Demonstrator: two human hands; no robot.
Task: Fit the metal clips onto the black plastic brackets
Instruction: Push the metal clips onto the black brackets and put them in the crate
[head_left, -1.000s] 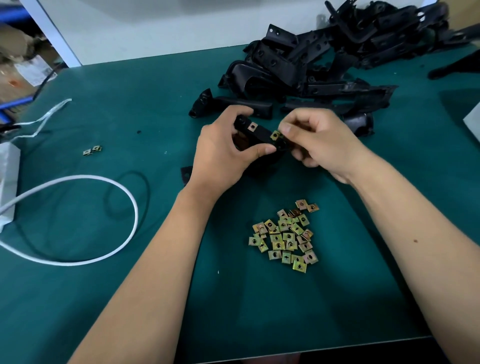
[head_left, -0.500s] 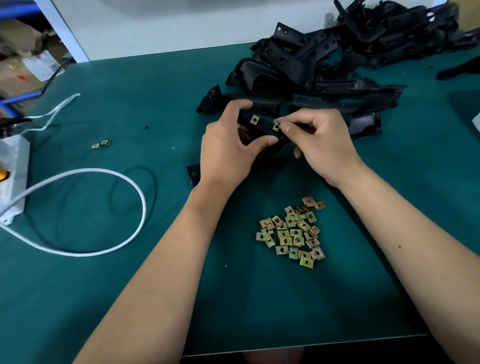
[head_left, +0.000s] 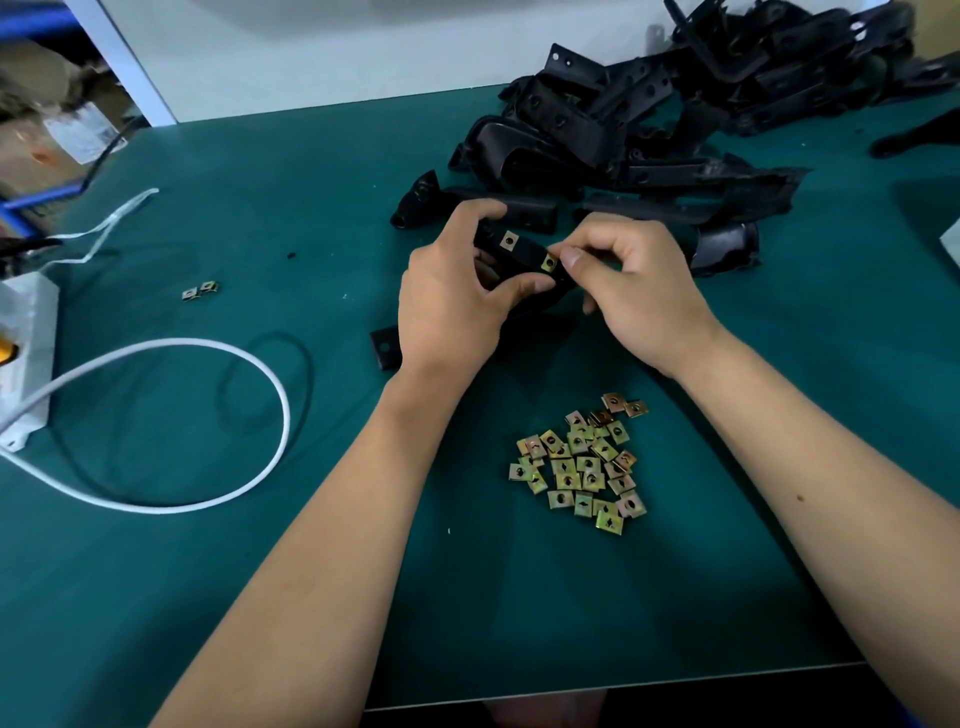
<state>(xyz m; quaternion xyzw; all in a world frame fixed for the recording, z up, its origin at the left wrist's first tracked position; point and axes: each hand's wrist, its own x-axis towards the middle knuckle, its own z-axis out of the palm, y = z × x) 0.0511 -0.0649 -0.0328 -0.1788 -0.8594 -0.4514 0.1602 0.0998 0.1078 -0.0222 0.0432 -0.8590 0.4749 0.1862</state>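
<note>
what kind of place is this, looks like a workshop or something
Likely a small assembly workbench in a workshop or factory: a green mat, a heap of black plastic brackets, a pile of metal clips, and cartons stored behind.

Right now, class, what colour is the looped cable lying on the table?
White; the looped cable shows clearly against the green table in the head view.

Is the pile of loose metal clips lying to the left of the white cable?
No, the clip pile lies well to the right of the white cable, below both hands.
</note>
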